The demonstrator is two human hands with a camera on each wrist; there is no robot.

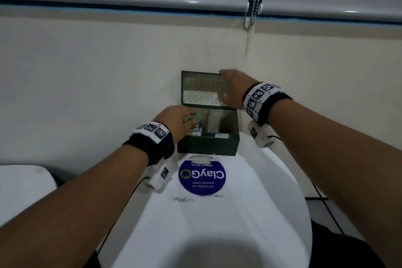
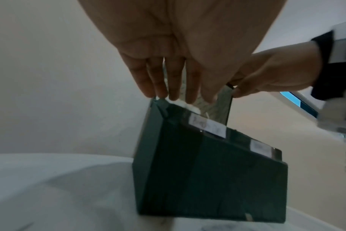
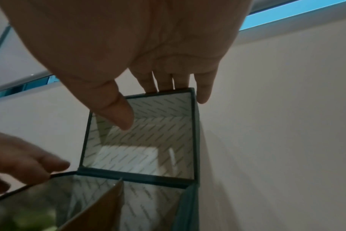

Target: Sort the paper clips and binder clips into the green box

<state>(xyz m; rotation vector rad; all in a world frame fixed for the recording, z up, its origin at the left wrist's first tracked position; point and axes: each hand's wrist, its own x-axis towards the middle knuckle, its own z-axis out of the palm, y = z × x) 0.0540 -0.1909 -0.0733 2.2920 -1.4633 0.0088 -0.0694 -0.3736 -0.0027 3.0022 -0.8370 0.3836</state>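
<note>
The green box (image 1: pixel 208 143) stands on the white table against the wall, its lid (image 1: pixel 202 91) raised upright. A brown divider (image 1: pixel 209 119) splits it into two compartments. Metal clips (image 1: pixel 199 125) lie in the left one. My left hand (image 1: pixel 189 118) hovers over that left compartment with straight fingers, fingertips at the box rim (image 2: pixel 160 101), holding nothing I can see. My right hand (image 1: pixel 226 80) holds the lid's top right edge: fingers (image 3: pixel 164 84) behind it, thumb (image 3: pixel 117 112) in front of the patterned lining (image 3: pixel 140 140). White labels (image 2: pixel 207 127) sit on the front rim.
The round white table (image 1: pixel 217 224) carries a blue ClayGo sticker (image 1: pixel 202 177) just in front of the box. A second white table (image 1: pixel 21 185) is at the left. The cream wall (image 1: pixel 87 72) stands right behind the box, with a blind's bead chain (image 1: pixel 253 6) above.
</note>
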